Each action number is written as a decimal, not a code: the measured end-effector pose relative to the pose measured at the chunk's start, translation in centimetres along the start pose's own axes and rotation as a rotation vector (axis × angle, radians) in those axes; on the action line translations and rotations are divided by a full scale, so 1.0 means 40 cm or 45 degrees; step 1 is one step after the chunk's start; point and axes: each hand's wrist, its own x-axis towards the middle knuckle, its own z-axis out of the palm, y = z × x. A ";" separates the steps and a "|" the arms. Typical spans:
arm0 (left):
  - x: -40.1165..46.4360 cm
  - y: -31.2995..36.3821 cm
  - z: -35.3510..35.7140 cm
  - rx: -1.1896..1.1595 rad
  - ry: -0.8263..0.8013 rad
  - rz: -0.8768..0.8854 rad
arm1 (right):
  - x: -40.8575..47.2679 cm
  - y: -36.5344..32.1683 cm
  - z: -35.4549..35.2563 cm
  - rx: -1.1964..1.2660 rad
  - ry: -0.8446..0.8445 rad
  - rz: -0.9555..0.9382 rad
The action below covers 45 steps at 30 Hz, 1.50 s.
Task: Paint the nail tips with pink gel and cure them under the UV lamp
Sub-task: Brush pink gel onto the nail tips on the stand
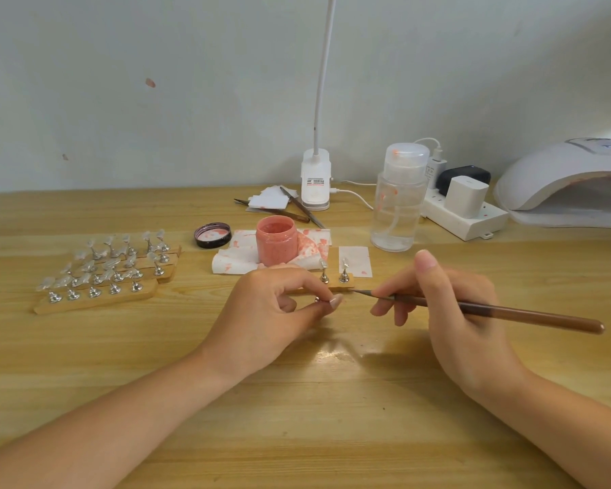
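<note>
My left hand (279, 312) pinches a small metal nail stand (317, 300) with a pale nail tip (336, 301) at its fingertips. A brown brush (491, 310) lies in the grip of my right hand (462, 312), its fine point close to the held tip. Just behind, a wooden holder (343, 287) carries two metal stands with clear tips. The open jar of pink gel (276, 240) sits on stained paper beyond it. The white UV lamp (572, 181) stands at the far right.
Several wooden holders with clear nail tips (110, 270) lie at the left. The jar's black lid (212, 235), a clear pump bottle (399, 199), a clip desk lamp (315, 181), tweezers (302, 207) and a white power strip (466, 217) sit along the back.
</note>
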 end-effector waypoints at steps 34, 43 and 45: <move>0.003 0.010 0.003 0.046 0.058 -0.058 | 0.007 -0.006 0.000 -0.173 -0.107 0.006; 0.002 0.010 0.003 0.059 0.065 -0.060 | 0.002 -0.005 -0.002 -0.257 -0.188 -0.081; 0.002 0.009 0.004 0.057 0.070 -0.058 | 0.002 -0.005 -0.002 -0.199 -0.171 -0.037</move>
